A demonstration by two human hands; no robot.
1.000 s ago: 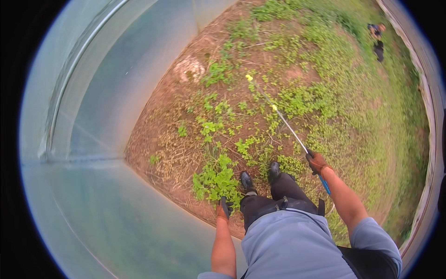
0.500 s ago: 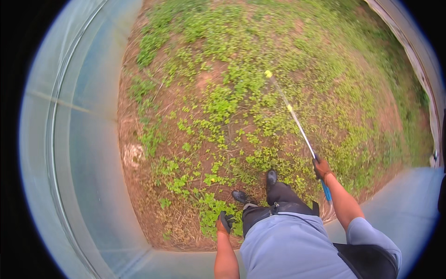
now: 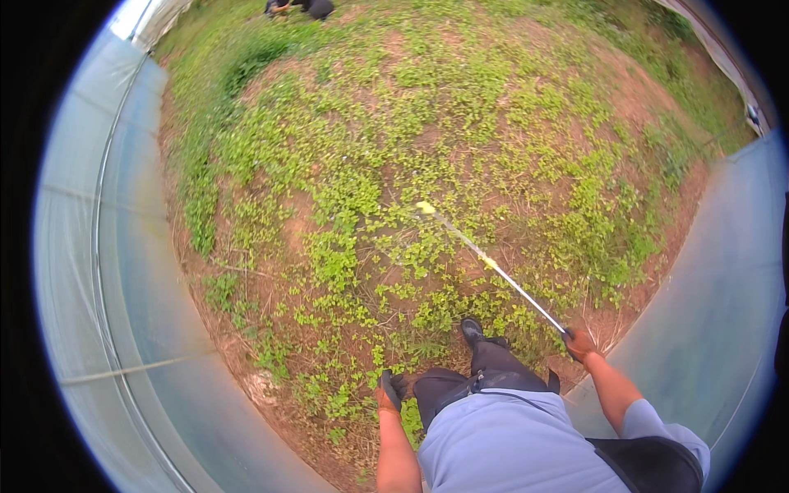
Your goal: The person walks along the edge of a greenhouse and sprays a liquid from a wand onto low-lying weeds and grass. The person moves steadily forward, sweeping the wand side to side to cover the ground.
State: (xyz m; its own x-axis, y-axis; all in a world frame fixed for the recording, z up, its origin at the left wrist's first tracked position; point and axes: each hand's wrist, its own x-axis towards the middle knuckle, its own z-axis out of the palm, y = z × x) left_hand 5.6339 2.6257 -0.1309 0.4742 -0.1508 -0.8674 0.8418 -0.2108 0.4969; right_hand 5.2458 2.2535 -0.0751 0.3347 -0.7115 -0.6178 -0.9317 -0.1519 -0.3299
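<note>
My right hand [image 3: 580, 345], in a brown and dark glove, is closed around the rear part of a long, thin silver spray wand [image 3: 526, 294]. The wand slants forward and left over low leafy plants [image 3: 353, 197]. A yellow-green head sits at its far end, and another yellow-green piece is partway along the shaft. My left hand [image 3: 391, 389], gloved in the same colours, hangs beside my left thigh above the plants. Its thumb and fingers are loosely apart, with nothing seen in them. The wand's rear end is hidden behind my right hand.
Bluish plastic sheeting [image 3: 144, 271] with a metal pipe rises on the left; more sheeting [image 3: 723, 271] stands on the right. Another person [image 3: 312, 8] crouches at the far upper left, partly cut off. Reddish soil and dry stalks show between plants.
My view has shifted forward, bringing the far person into sight. The wand's tip has swung left and lower in the picture. My right hand keeps its grip; one boot has gone out of sight.
</note>
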